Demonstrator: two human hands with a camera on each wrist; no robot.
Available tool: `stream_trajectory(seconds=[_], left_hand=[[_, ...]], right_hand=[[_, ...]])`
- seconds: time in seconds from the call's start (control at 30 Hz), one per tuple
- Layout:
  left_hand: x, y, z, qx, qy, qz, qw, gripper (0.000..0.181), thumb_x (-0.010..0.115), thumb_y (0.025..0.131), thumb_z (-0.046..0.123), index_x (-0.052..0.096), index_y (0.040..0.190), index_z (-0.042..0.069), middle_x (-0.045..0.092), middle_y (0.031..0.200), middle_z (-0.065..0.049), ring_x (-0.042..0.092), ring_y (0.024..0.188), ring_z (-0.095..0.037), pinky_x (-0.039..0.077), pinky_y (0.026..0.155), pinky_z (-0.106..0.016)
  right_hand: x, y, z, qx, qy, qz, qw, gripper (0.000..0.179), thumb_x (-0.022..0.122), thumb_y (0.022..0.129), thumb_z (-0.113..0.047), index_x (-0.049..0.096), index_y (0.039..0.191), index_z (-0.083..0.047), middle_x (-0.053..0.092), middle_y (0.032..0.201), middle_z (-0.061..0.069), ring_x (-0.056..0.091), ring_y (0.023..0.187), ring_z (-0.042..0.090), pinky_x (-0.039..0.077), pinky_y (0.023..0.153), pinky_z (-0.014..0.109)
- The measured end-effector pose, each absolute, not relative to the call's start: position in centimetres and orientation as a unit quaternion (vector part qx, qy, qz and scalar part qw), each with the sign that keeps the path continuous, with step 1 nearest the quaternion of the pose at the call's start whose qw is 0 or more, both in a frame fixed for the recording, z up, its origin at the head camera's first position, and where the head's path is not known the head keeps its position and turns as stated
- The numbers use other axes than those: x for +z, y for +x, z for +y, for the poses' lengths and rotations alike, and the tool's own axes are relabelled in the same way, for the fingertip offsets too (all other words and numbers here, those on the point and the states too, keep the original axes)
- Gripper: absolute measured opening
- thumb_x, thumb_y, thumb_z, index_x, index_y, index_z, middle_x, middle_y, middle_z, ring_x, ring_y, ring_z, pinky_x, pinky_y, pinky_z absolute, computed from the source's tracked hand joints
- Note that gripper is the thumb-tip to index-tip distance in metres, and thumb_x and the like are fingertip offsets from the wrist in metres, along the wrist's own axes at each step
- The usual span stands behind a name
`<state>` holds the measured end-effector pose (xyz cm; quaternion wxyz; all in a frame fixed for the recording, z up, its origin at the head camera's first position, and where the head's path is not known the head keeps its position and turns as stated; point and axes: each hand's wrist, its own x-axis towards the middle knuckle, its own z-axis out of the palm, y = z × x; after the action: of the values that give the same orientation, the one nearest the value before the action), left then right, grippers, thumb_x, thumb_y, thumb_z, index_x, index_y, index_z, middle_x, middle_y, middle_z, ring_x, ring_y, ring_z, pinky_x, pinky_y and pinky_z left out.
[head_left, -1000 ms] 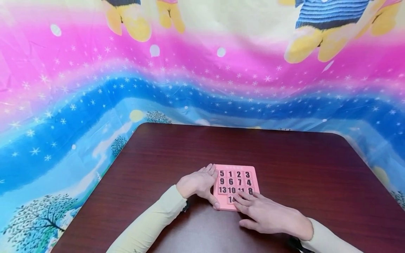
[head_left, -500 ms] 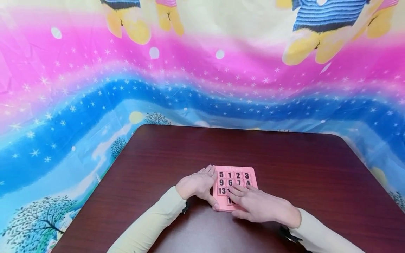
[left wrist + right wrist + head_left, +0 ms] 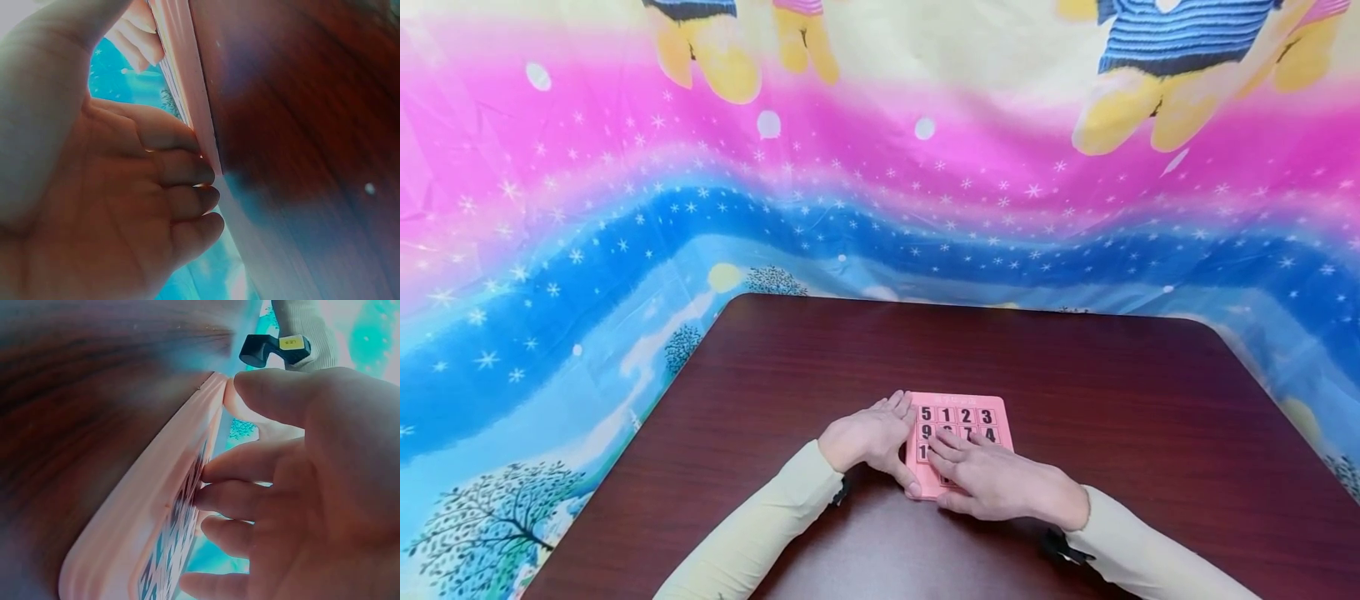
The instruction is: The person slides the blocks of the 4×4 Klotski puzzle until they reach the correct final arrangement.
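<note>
A pink sliding number puzzle [image 3: 992, 402] lies flat on the table, its square tiles printed with black numbers. My left hand [image 3: 874, 435] rests along the board's left side, fingers stretched toward the far corner and thumb at the near left corner. In the left wrist view, those fingertips [image 3: 209, 199] touch the pink side edge [image 3: 187, 56]. My right hand [image 3: 1003, 482] lies over the lower tiles with extended fingers, hiding much of the two near rows. In the right wrist view, its fingertips [image 3: 209, 497] touch the tiled face. The tiles 5 [image 3: 926, 414], 1, 2 and 3 show along the top row.
The dark reddish-brown table [image 3: 820, 358] extends around the board, with rounded far corners. A colourful printed cloth [image 3: 865, 183] hangs behind it. A black device with a yellow label [image 3: 290, 342] sits at the left wrist.
My right hand has moved left and slightly away from me across the tiles, covering more of the board's lower left. My left hand stays in place.
</note>
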<state>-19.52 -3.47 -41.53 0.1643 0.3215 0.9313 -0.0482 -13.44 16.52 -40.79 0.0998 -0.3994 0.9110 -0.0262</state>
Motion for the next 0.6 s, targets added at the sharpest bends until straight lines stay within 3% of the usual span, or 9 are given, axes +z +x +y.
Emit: stream_trajectory(seconds=[0.6], left_hand=[[-41.5,-19.3,-3.6,-0.038,0.322,0.932,0.162,0.124,0.072,0.067,0.075,0.025,0.154,0.001,0.018,0.163,-0.018,0.015,0.153,-0.027,0.018,0.127,-0.034]], right_hand=[[-40.3,-11.2,16.3,0.008,-0.426,0.901,0.087,0.058,0.054,0.097,-0.046,0.053,0.142,-0.010,0.049,0.150,0.011,0.041,0.143,0.028,0.042,0.110,0.058]])
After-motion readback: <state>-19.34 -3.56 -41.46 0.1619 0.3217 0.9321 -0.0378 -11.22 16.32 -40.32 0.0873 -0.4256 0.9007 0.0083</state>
